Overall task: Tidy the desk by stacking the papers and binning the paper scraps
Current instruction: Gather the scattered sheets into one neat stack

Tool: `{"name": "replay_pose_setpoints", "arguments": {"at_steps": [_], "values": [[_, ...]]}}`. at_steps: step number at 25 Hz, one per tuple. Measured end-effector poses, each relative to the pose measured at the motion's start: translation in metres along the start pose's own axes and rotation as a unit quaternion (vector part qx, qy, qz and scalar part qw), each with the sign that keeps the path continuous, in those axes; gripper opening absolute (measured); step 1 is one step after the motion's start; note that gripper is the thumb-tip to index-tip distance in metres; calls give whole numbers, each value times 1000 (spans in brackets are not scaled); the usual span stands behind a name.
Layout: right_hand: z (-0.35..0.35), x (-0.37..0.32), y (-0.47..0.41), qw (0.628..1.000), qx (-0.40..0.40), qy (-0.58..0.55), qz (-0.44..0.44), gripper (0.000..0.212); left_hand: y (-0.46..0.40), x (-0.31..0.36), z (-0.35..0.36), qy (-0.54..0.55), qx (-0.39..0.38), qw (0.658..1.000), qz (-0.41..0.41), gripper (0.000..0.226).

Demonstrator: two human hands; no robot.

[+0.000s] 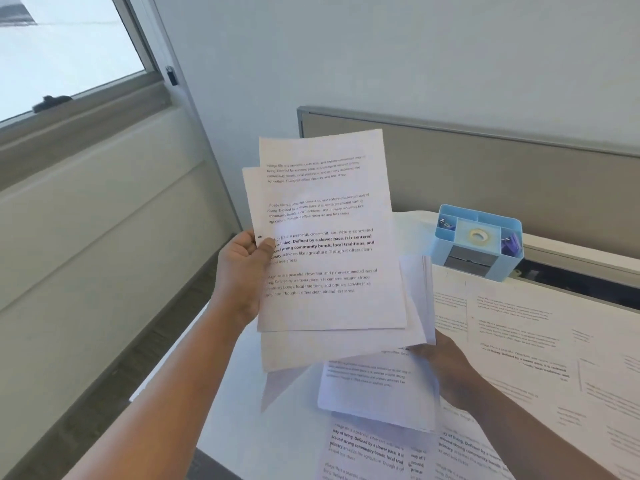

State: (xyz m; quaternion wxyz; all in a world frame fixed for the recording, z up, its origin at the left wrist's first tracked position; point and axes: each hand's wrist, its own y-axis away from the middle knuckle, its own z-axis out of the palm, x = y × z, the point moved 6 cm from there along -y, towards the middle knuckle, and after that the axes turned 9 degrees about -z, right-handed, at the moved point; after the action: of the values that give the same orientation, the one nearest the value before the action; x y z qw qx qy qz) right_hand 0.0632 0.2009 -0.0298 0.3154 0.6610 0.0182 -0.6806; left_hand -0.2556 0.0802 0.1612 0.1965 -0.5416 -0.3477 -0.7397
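The left hand (246,268) pinches a bundle of printed papers (329,244) by its near-left edge, thumb on the top sheet and fingers curled behind, and holds it lifted above the counter (239,403). The right hand (446,368) sits under the bundle's lower right corner, gripping or propping the fanned edges there; its fingers are mostly hidden, so I cannot tell the exact hold. The sheets are plainly out of line: one pokes out above the thumb, others spread below and to the right of the palm. The step in hand looks like squaring the stack. To do it well, I would loosen the left pinch slightly, turn the bundle on edge and tap it on the counter just below the hands, letting the right hand nudge the stray corners in. More loose sheets (519,341) lie beyond the right hand, near a blue organiser (479,242), and should join the stack afterwards. No scraps or bin are visible.
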Motion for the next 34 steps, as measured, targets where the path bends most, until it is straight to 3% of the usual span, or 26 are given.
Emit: {"name": "replay_pose_setpoints", "arguments": {"at_steps": [12,17,19,20,22,25,28,32,34], "values": [[31,-7,7,1000,-25,-8,2,28,26,-5,38,152,-139,964,-170,18],[37,-8,7,1000,-25,-10,6,29,39,-12,49,206,-206,924,-247,41],[39,-5,7,999,-31,-12,7,31,47,-10,54,181,-228,927,-236,26],[40,-5,8,999,-34,-9,9,31,46,-11,55,159,-219,938,-215,12],[43,-6,11,999,-43,-2,10,29,41,-12,51,86,-182,967,-158,22],[53,-19,22,996,-86,6,15,26,19,-31,40,44,-146,975,-160,21],[53,-29,32,996,-90,-8,28,24,-4,-65,22,68,-92,972,-205,23],[49,-22,36,992,-73,-75,70,48,-19,-98,-6,12,-17,976,-215,22],[45,-17,37,990,-60,-86,89,42,-23,-108,-15,-39,1,977,-211,24]]}}
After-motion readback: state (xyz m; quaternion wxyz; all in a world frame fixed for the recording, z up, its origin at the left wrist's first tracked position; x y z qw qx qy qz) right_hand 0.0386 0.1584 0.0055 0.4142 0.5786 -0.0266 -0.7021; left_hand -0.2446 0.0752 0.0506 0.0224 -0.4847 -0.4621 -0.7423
